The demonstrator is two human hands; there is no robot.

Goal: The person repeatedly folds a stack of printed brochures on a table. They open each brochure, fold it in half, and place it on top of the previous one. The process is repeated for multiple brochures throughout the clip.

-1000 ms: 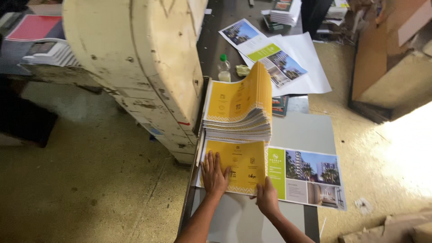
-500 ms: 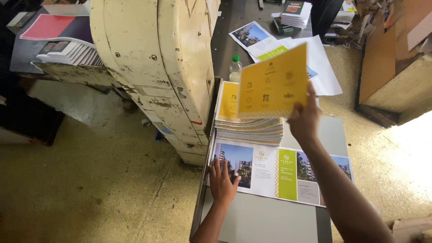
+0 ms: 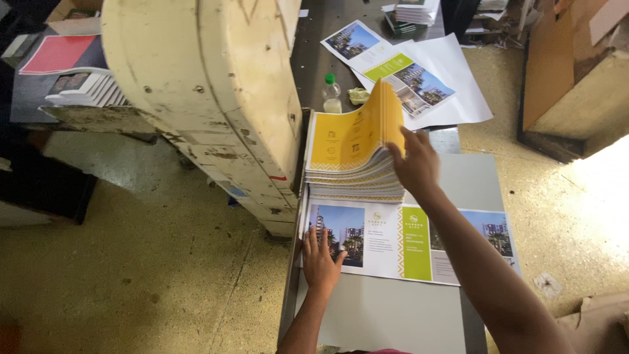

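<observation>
Change since earlier: half a second ago the right hand point(image 3: 414, 164) held a yellow sheet up in the air above the pile; now that sheet is down on the stack of yellow sheets point(image 3: 354, 157), with only its right edge lifted and curling. Both views show the left hand in about the same spot.
Right hand: fingers curled around the raised right edge of the top yellow sheet, pinching it; the arm reaches across the desk point(image 3: 406, 314).
Left hand: point(image 3: 321, 252) flat, fingers spread wide, pressing the left end of the printed sheet point(image 3: 406, 242) that lies unfolded in front of the stack. It holds nothing.
Where the work lies: stack sits just beside the big cream machine point(image 3: 209, 98), touching the far edge of the printed sheet.
Nearby: a small bottle point(image 3: 332, 94) and more printed sheets point(image 3: 400, 72) further up the desk; boxes point(image 3: 570, 78) on the floor to the right.
Risk, stack: the upper sheets already fan out unevenly, so a careless drop could push them askew or slide some off.
Risk, crease: the pinched edge bends sharply and may kink.
Risk, printed sheet: if the left palm lifts, the forearm passing over it could drag it out of line.
Risk, machine: the stack lies close to the machine body, so fingers there could get caught.
</observation>
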